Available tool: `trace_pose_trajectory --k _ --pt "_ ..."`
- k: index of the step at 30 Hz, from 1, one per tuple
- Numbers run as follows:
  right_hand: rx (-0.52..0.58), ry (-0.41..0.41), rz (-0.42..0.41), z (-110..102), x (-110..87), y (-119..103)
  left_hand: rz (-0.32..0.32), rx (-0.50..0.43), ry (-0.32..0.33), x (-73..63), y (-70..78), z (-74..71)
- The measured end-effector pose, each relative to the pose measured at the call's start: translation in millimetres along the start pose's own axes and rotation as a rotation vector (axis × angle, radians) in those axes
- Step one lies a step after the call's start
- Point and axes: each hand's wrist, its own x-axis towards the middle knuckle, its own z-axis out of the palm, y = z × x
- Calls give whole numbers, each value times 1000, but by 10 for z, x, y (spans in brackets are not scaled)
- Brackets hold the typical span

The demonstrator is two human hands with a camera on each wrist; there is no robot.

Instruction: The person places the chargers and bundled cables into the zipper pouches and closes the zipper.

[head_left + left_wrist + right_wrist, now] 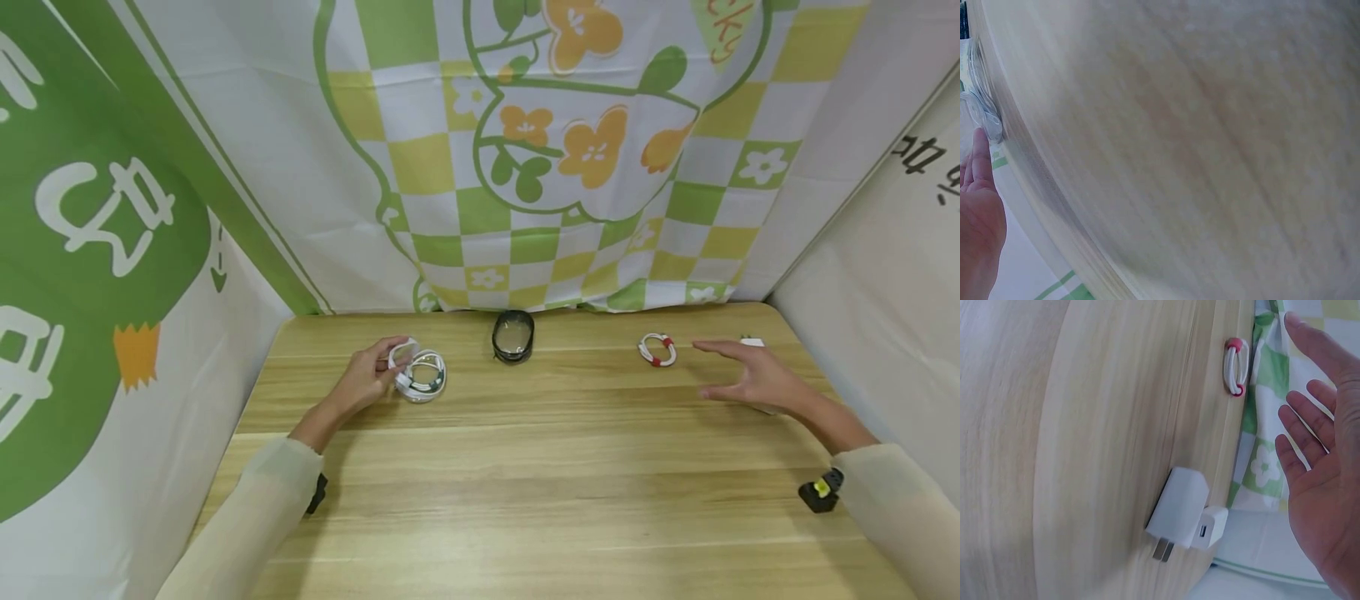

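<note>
Wooden table (525, 467), patterned cloth (562, 250) behind. Left grip (362, 378): pinching white coil (411, 342) at fingertips, green-tied cable (422, 397) just beside. Right grip (761, 379): fingers spread, holding nothing; red-banded cable (1230, 367) and chargers (1179, 506) near.

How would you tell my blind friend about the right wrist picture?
An empty right hand shows at the right. On a wooden table lie a white charger with metal prongs, a smaller charger, and a coiled white cable with red ties.

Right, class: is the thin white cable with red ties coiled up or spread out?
Coiled: the thin white cable forms a small ring, with red ties at two places.
</note>
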Motion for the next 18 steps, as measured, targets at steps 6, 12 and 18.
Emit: trace_pose_trajectory --k 6,12,18 --pt "-25 -11 28 -22 -78 59 -1 12 -8 -42 220 -14" --pt "-48 -15 45 -48 -161 121 -1 3 -21 -82 474 -57" --pt "-84 -9 27 -70 -221 215 -8 1 -21 -81 475 -58"
